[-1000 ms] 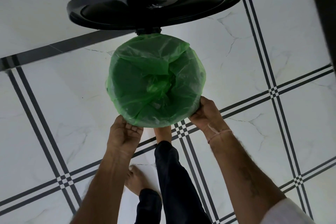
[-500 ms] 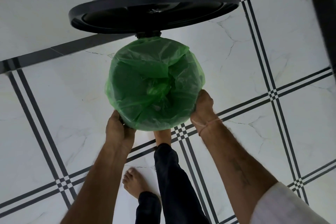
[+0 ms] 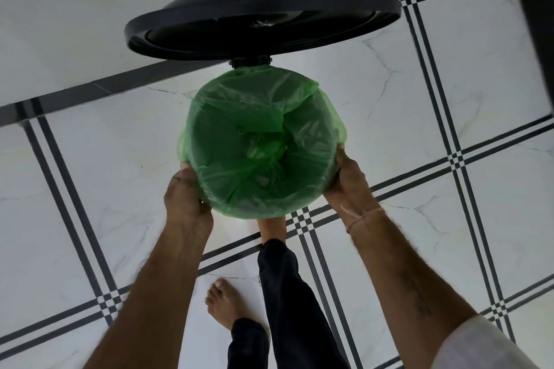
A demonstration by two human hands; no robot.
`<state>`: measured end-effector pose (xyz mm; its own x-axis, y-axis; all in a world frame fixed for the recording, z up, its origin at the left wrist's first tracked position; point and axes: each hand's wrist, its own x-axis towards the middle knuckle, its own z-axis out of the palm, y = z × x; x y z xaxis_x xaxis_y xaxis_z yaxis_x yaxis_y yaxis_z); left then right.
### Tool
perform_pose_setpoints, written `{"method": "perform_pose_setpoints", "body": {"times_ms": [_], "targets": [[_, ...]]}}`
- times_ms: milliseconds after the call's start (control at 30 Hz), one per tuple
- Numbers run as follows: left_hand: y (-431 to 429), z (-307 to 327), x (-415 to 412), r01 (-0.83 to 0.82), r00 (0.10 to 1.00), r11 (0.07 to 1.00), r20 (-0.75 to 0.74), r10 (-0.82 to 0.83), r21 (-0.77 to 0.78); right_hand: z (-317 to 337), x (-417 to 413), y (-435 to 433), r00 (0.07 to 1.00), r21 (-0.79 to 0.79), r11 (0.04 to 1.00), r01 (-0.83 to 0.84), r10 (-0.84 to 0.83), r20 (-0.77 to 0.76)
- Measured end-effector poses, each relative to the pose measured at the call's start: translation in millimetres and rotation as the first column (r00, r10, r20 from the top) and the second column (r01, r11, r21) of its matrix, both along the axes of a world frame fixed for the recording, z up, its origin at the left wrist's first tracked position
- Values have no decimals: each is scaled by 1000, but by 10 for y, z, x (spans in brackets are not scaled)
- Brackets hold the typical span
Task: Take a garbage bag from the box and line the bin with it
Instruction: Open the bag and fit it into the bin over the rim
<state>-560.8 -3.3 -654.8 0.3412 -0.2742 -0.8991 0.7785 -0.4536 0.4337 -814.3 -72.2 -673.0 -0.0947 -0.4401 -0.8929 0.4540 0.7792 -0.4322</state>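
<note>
Status at this moment: I read the task as nearly complete. The green garbage bag (image 3: 263, 144) sits in the centre of the frame, already inside the bin, with its mouth folded over the rim all the way round as far as I can see. The bin body is almost fully hidden under the film; I can only confirm its black lid (image 3: 263, 24), standing open in the upper middle of the frame.

Hand state: the left hand (image 3: 187, 195) is cupped against the lower left of the rim, fingers curled under the folded edge and out of sight. The right hand (image 3: 349, 177) presses on the lower right of the rim in the same way. Both are closed on the bag's overhang, not spread.

The box is not in view.

Remaining work, in my judgement: the bag's middle is bunched and wrinkled rather than pushed down flat, so seating the film into the bin and smoothing the overhang are left. A bare foot (image 3: 227, 305) stands on the white tiled floor (image 3: 90, 189) at lower centre; a second leg extends toward the bin's base, where I cannot tell what it touches.
</note>
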Motion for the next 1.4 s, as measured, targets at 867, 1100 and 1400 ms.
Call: {"method": "perform_pose_setpoints", "body": {"times_ms": [867, 1100, 1400], "targets": [[119, -176, -26, -19, 999, 999, -40, 17, -44, -1139, 1186, -391, -309, 161, -266, -950, 866, -393], [82, -119, -41, -36, 999, 999, -41, 36, -6, -916, 922, -568, -85, 217, 25, -976, 871, -483], [63, -51, -34, -25, 999, 999, -40, 27, 46, -218, 888, -609, -127, 133, -84, -988, 922, -365]]}}
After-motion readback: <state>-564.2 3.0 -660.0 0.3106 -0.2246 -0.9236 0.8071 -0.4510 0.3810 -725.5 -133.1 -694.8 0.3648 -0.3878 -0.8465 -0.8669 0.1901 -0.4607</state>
